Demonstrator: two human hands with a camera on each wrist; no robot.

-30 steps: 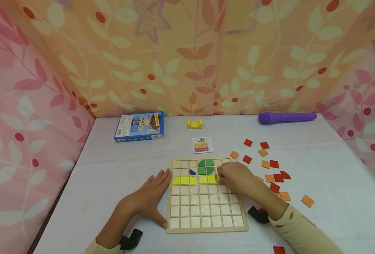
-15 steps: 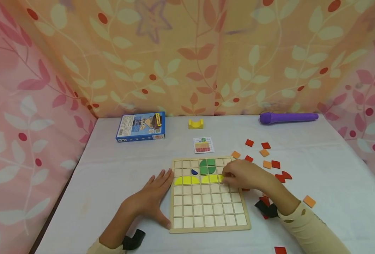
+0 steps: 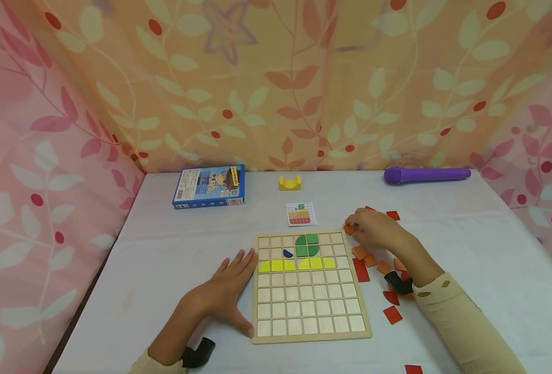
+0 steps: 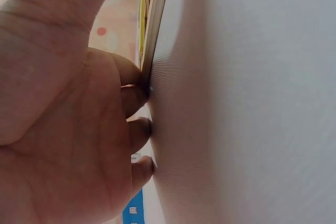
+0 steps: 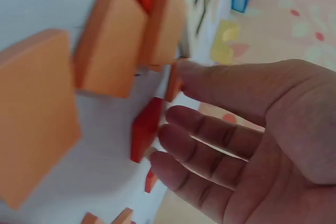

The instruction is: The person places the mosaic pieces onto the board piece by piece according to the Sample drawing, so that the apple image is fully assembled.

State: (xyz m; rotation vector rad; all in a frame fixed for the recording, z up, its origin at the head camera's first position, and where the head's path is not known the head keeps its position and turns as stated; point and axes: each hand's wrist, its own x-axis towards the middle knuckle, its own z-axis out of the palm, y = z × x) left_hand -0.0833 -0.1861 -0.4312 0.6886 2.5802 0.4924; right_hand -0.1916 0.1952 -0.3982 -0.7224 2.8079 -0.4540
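Observation:
A wooden grid board (image 3: 313,338) lies on the white table. Set in it are green tiles (image 3: 307,245), a small dark blue piece (image 3: 287,253) and a row of yellow tiles (image 3: 277,266). Spread along the board's left edge, my left hand (image 3: 224,293) steadies it with straight fingers; the left wrist view shows fingertips (image 4: 140,135) down on the tablecloth. Beyond the board's upper right corner, my right hand (image 3: 379,228) pinches an orange square tile (image 3: 349,228). In the right wrist view my thumb lies on that tile (image 5: 174,81), while the other fingers curve loosely.
Red tiles (image 3: 392,315) and orange tiles (image 3: 360,252) are scattered right of the board. A printed pattern card (image 3: 301,214) lies behind it. Farther back are a blue box (image 3: 209,187), a yellow stand (image 3: 290,183) and a purple toy microphone (image 3: 427,175). Patterned curtains surround the table.
My right hand has left the yellow row, whose right-end yellow piece now shows, and moved up and right to the orange tile. My left hand stays at the board's edge.

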